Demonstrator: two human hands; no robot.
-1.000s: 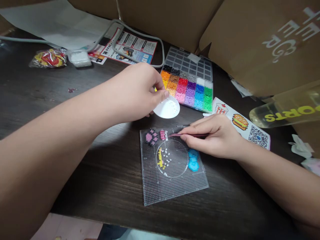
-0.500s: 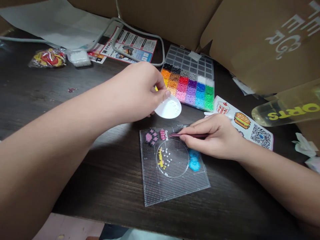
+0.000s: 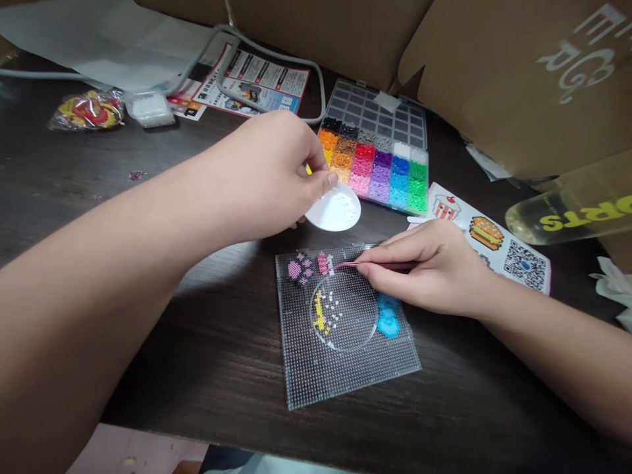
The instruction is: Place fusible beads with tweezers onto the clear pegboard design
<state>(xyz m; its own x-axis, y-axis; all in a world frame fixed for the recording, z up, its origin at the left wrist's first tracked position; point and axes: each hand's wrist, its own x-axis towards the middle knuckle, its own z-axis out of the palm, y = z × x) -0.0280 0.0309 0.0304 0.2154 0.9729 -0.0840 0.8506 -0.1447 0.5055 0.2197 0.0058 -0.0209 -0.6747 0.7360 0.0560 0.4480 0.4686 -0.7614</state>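
My left hand [image 3: 291, 181] pinches the edge of a small round white dish [image 3: 332, 212] that has several white beads on it. Pink tweezers [image 3: 390, 266] are held in my right hand [image 3: 424, 266], their tips at the small pink and white bead piece [image 3: 324, 264]. That piece sits near the top of a clear pegboard [image 3: 345, 378]. Left of it is a pink and black paw of beads [image 3: 299, 269]. A clear round dish [image 3: 351, 346] on the board encloses yellow beads [image 3: 320, 313] and loose white ones. Blue beads [image 3: 388, 316] lie at its right, below my right hand.
Behind the dish stands an opened bead case [image 3: 380, 164] with compartments sorted by colour. A pattern card [image 3: 518, 260] and a bottle [image 3: 543, 217] lie to the right. At the back left are a bagged bundle [image 3: 89, 110], a small clear box [image 3: 149, 109], a leaflet [image 3: 266, 79] and a cable.
The view has shifted slightly. Both hands keep nearly the same places over the board, with the tweezer tips still beside the pink and white bead piece.
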